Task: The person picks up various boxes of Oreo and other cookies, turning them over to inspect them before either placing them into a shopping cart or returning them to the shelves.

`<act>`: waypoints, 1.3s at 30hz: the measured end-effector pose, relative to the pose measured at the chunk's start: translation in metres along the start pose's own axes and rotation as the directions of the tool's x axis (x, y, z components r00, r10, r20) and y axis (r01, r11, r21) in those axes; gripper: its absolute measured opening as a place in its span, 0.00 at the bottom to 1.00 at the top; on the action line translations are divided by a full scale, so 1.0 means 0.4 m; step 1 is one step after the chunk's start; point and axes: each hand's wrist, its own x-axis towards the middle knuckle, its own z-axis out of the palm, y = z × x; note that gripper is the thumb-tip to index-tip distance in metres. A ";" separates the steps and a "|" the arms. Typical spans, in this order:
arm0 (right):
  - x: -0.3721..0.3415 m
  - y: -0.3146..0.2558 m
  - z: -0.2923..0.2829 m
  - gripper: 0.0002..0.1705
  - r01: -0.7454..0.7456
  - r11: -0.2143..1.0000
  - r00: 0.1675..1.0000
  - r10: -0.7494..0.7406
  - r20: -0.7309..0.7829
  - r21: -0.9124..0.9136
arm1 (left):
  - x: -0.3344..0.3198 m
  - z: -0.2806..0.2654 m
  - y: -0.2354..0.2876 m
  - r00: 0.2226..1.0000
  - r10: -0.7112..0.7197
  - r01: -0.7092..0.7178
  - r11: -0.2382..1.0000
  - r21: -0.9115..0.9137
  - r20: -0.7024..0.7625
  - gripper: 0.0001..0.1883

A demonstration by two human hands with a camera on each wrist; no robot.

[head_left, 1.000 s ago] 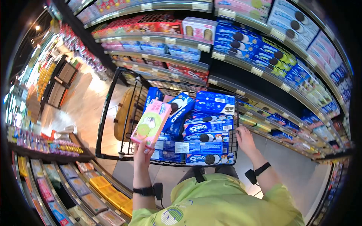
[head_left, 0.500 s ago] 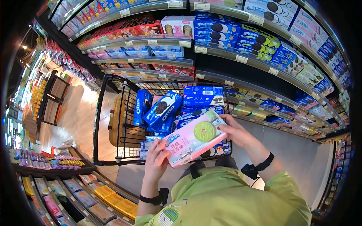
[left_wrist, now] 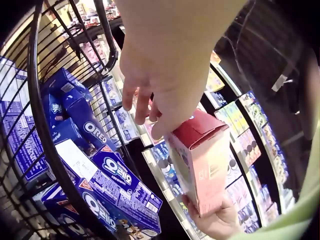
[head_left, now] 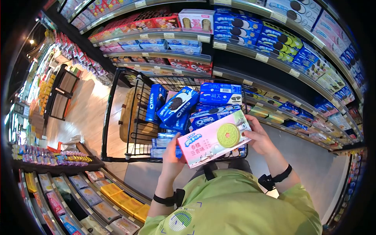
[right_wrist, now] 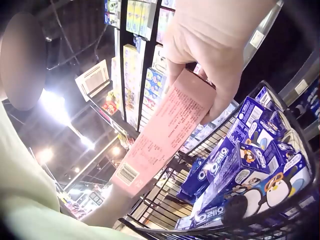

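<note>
A pink Oreo cookie box, with a green cookie printed on its face, is held over the near side of the shopping cart. My left hand holds its left end. On the right end, my right hand grips with the thumb on the face and the fingers round the edge. The right wrist view shows the box's pink side with a barcode. Beneath it, blue Oreo boxes lie piled in the cart, partly hidden by the pink box.
The black wire cart stands along shelves stacked with cookie boxes. A wooden board shows beside the cart's left end. At lower left is a rack of packets, and an aisle floor runs beyond.
The pink box has come from the cart's left side, held by the left hand alone, to the near side. My right hand has left the cart's rim and taken its other end.
</note>
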 end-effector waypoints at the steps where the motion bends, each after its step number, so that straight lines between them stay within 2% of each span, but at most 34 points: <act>1: 0.000 0.001 -0.006 0.37 -0.038 0.999 0.999 0.037 -0.035 -0.005 | 0.000 0.001 -0.004 0.999 0.008 -0.007 0.999 -0.035 0.043 0.38; 3: -0.004 0.006 -0.003 0.35 -0.063 0.998 0.993 0.060 -0.102 -0.026 | -0.010 0.003 -0.013 0.994 0.049 -0.035 0.988 -0.153 0.094 0.36; 4: -0.003 0.011 -0.008 0.35 -0.069 0.997 0.994 0.066 -0.088 -0.025 | -0.010 -0.005 -0.019 0.985 0.052 -0.016 0.978 -0.207 0.167 0.35; 5: -0.005 0.014 -0.019 0.35 -0.091 0.996 0.992 0.089 -0.088 -0.019 | -0.016 -0.008 -0.030 0.969 -0.035 0.136 0.902 -0.410 0.244 0.33; 6: -0.009 0.016 -0.031 0.35 -0.113 0.993 0.990 0.112 -0.091 -0.014 | -0.020 -0.010 -0.033 0.937 -0.097 0.288 0.761 -0.581 0.337 0.31; 7: -0.009 0.024 -0.045 0.35 -0.138 0.990 0.988 0.137 -0.066 -0.009 | -0.020 -0.012 -0.033 0.937 -0.102 0.290 0.761 -0.581 0.333 0.31; 9: -0.013 0.029 -0.052 0.36 -0.155 0.988 0.986 0.154 -0.055 -0.012 | -0.012 -0.017 -0.021 0.890 -0.195 0.441 0.592 -0.675 0.412 0.28; 13: -0.019 0.035 -0.030 0.39 -0.151 0.987 0.986 0.147 -0.082 -0.050 | -0.010 -0.017 0.010 0.888 -0.215 0.443 0.640 -0.627 0.408 0.26; 16: -0.022 0.033 -0.026 0.39 -0.171 0.985 0.985 0.171 -0.030 0.006 | -0.001 -0.019 0.015 0.874 -0.273 0.482 0.585 -0.652 0.401 0.24; 18: -0.025 0.017 -0.022 0.40 -0.171 0.985 0.985 0.171 0.022 0.005 | 0.001 -0.021 0.019 0.855 -0.336 0.517 0.482 -0.708 0.395 0.23; 20: -0.031 0.006 -0.023 0.42 -0.168 0.986 0.983 0.167 0.073 0.005 | -0.001 -0.016 0.009 0.873 -0.344 0.480 0.478 -0.735 0.346 0.22; 22: -0.039 0.000 -0.026 0.44 -0.094 0.989 0.981 0.112 0.161 -0.116 | 0.008 -0.027 0.009 0.888 -0.300 0.453 0.453 -0.768 0.347 0.21; 23: -0.038 0.001 -0.017 0.42 -0.049 0.966 0.992 0.077 0.099 -0.255 | 0.009 -0.026 0.024 0.897 -0.326 0.428 0.466 -0.775 0.299 0.21; 24: -0.038 -0.006 -0.005 0.42 -0.052 0.966 0.992 0.079 0.098 -0.254 | 0.013 -0.028 0.024 0.896 -0.328 0.430 0.465 -0.774 0.301 0.21; 26: -0.040 -0.026 0.012 0.34 -0.102 0.878 0.986 0.153 0.071 -0.468 | 0.020 -0.033 0.025 0.898 -0.348 0.426 0.539 -0.727 0.268 0.22; 27: -0.034 -0.013 0.001 0.34 -0.100 0.877 0.986 0.151 0.071 -0.470 | 0.023 -0.036 0.031 0.899 -0.345 0.424 0.539 -0.728 0.268 0.22; 29: -0.011 0.040 -0.040 0.31 -0.192 0.911 0.979 0.205 -0.002 -0.364 | 0.029 -0.045 0.054 0.909 -0.258 0.415 0.506 -0.757 0.326 0.24; 30: -0.002 0.052 -0.044 0.31 -0.185 0.908 0.980 0.201 0.001 -0.376 | 0.035 -0.050 0.076 0.914 -0.253 0.404 0.502 -0.765 0.317 0.24; 32: 0.013 0.070 -0.052 0.34 -0.239 0.967 0.969 0.243 0.037 -0.083 | 0.043 -0.063 0.141 0.927 -0.141 0.360 0.589 -0.724 0.347 0.31; 34: 0.026 0.086 -0.069 0.35 -0.265 0.960 0.961 0.271 0.061 -0.095 | 0.060 -0.081 0.190 0.921 -0.085 0.365 0.533 -0.764 0.381 0.31; 36: 0.036 0.099 -0.062 0.34 -0.279 0.942 0.960 0.267 0.086 0.188 | 0.069 -0.084 0.228 0.901 -0.003 0.373 0.516 -0.771 0.434 0.32; 37: 0.046 0.106 -0.070 0.35 -0.276 0.934 0.957 0.246 0.154 0.225 | 0.078 -0.091 0.254 0.873 0.005 0.424 0.487 -0.764 0.488 0.34; 38: 0.043 0.102 -0.072 0.35 -0.275 0.937 0.958 0.247 0.147 0.218 | 0.080 -0.093 0.267 0.873 0.010 0.424 0.479 -0.769 0.487 0.34; 39: 0.039 0.097 -0.068 0.36 -0.296 0.920 0.950 0.255 0.179 0.257 | 0.081 -0.094 0.276 0.861 0.024 0.418 0.537 -0.733 0.508 0.33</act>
